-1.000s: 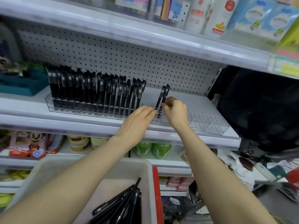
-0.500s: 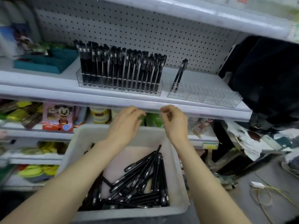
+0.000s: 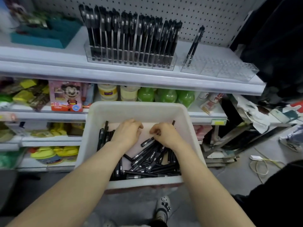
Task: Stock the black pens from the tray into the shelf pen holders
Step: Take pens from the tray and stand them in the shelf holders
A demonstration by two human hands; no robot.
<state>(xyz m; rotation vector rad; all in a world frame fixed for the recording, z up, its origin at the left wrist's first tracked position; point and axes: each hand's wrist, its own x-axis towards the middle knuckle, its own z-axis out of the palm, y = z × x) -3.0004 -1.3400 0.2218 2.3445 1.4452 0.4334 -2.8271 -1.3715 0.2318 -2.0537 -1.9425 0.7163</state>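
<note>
L hand point(image 3: 127, 132), R hand point(image 3: 164, 136) dropped into tray point(image 3: 137, 110), curled over black pens point(image 3: 152, 159), grip unclear

Soft even light, blurred, warped edges

The only camera rides on the person's head, close above the white tray point(image 3: 137, 110), tilted steeply down and forward. The pen shelf point(image 3: 49, 69) lies beyond the tray, the floor point(image 3: 229, 177) beneath it.

My white tray point(image 3: 137, 107) heaped with loose black pens point(image 3: 153, 161), left clear holder point(image 3: 174, 62) packed upright, right holder point(image 3: 229, 71) holding 2 leaning pens point(image 3: 195, 41)
</note>
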